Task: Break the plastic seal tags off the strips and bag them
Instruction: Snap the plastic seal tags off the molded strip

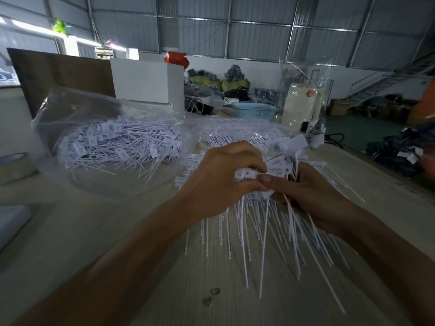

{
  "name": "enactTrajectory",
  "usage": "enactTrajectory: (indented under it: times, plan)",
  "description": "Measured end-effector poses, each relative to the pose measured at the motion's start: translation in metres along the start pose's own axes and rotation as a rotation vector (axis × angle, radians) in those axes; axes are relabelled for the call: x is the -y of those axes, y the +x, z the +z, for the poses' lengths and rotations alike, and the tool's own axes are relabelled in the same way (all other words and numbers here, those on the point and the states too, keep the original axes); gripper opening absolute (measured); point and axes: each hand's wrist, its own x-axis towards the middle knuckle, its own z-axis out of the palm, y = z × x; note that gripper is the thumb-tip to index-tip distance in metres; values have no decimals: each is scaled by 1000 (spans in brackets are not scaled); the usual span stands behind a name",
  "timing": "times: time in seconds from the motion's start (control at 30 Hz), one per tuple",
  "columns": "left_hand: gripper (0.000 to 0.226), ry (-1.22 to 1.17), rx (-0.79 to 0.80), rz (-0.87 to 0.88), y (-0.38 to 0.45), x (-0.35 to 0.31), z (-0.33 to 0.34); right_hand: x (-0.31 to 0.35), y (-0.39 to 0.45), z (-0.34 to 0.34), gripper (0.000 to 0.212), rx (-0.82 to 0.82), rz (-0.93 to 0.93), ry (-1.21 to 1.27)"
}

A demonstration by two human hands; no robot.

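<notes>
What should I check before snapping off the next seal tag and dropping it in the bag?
1. Left hand grips the tag heads: ok.
2. Right hand holds the bundle of strips: ok.
3. One tag singled out from the bundle: cannot tell.
4. Clear bag lies to the left, already holding loose tags: ok.
5. Bag mouth open toward the hands: cannot tell.

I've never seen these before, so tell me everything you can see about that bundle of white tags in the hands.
The bundle of seal tags looks like white plastic: small flat heads with a hole, bunched at the top, and long thin tails fanning down toward the wooden table. The left hand and right hand both grip it at the heads.
</notes>
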Motion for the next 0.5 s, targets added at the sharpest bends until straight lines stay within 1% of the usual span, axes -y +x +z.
enactTrajectory:
  times: [0.07,0.13,0.17,0.3,0.37,0.43,0.5]
  plan:
    - [27,9,27,-33,-1,-2,-1,-3,0,-5,37,34,37,22]
    - [31,32,68,-67,-1,-6,-1,-1,-1,-6,17,73,40,42]
    - [31,41,78,-71,-1,-7,-1,0,-2,-7,13,84,32,50]
    - [22,102,61,-3,1,-2,-9,3,-3,-17,15,45,32,136]
    - [27,166,102,53,-1,5,-12,3,-3,-21,15,9,59,191]
    - [28,228,118,116,-4,9,-10,2,-4,-20,15,3,59,194]
    - [22,267,73,183,-6,10,-8,2,-4,-18,16,15,18,141]
